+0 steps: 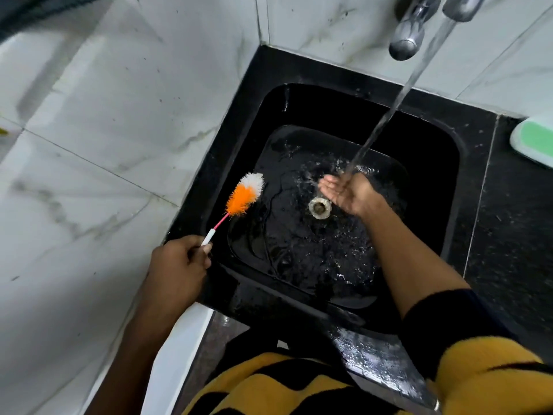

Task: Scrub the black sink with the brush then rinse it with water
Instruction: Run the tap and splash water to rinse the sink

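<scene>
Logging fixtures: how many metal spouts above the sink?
2: one spout hangs dry against the wall tiles; the other, to its right at the frame's top edge, pours water. More could be out of frame.

Left hand (179,265) was curled tight into a fist grip, arm reaching forward. Right hand (348,193) was stretched out, palm up, fingers loosely cupped.

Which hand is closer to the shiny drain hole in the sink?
The right hand. It is cupped under the running water, just beside and above the drain. The left hand is off at the sink's near-left edge, holding the brush.
</scene>
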Action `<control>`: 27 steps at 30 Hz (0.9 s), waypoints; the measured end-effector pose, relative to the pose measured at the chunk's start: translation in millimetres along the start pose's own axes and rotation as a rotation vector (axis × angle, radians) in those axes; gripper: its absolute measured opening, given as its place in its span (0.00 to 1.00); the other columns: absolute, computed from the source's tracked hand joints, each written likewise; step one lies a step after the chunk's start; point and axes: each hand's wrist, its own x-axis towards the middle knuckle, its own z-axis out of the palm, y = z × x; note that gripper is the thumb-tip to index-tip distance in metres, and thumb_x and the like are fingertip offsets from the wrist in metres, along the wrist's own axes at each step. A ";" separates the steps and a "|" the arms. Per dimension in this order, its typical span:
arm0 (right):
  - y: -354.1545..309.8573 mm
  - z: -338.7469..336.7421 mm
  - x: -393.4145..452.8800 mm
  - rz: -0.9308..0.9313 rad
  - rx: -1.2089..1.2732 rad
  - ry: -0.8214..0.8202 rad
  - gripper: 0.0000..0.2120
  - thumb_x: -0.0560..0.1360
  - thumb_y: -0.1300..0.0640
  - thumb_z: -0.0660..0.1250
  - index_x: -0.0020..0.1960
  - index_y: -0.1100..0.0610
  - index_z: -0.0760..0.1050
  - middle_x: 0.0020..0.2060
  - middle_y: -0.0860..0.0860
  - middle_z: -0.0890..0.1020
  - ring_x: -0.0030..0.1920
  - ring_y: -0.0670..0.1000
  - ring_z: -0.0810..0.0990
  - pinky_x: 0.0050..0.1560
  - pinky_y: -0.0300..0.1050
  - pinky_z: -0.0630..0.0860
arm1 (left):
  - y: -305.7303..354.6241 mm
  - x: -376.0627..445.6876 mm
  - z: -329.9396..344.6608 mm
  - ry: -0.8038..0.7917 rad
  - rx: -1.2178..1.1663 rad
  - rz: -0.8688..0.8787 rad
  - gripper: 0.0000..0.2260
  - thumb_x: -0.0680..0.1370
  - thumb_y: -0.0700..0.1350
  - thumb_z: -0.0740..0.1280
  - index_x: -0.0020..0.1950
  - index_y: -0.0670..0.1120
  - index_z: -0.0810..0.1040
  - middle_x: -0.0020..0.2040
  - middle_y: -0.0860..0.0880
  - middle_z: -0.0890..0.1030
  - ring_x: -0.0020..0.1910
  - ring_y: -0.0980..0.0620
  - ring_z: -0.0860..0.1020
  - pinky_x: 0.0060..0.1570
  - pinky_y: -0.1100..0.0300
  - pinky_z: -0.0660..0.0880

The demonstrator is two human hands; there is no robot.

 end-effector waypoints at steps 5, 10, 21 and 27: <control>-12.0 9.8 6.1 0.255 -0.583 -0.341 0.19 0.84 0.58 0.50 0.65 0.69 0.72 0.62 0.64 0.78 0.64 0.61 0.77 0.68 0.54 0.70 | -1.3 -2.8 -2.3 0.007 -0.017 -0.001 0.09 0.80 0.41 0.66 0.41 0.47 0.82 0.30 0.49 0.81 0.28 0.49 0.77 0.33 0.52 0.76; -35.7 9.8 9.9 0.374 -0.981 -0.371 0.17 0.81 0.69 0.57 0.69 0.70 0.69 0.64 0.62 0.77 0.65 0.58 0.77 0.65 0.49 0.75 | -4.1 -3.4 -1.0 0.017 -0.003 -0.022 0.13 0.80 0.41 0.66 0.35 0.50 0.79 0.28 0.51 0.79 0.26 0.50 0.77 0.35 0.51 0.77; -58.8 2.9 -9.7 0.457 -1.097 -0.455 0.19 0.78 0.76 0.53 0.67 0.70 0.71 0.64 0.63 0.77 0.67 0.58 0.75 0.66 0.49 0.73 | 3.2 0.2 3.8 0.014 0.000 -0.028 0.11 0.80 0.41 0.66 0.37 0.47 0.80 0.29 0.49 0.80 0.25 0.49 0.75 0.34 0.49 0.76; -95.1 11.2 -27.1 0.305 -1.145 -0.245 0.14 0.78 0.76 0.57 0.61 0.72 0.75 0.61 0.67 0.77 0.63 0.63 0.77 0.58 0.50 0.79 | 12.0 3.6 7.2 0.006 -0.013 0.001 0.11 0.79 0.41 0.67 0.37 0.48 0.80 0.27 0.50 0.79 0.25 0.53 0.74 0.32 0.57 0.72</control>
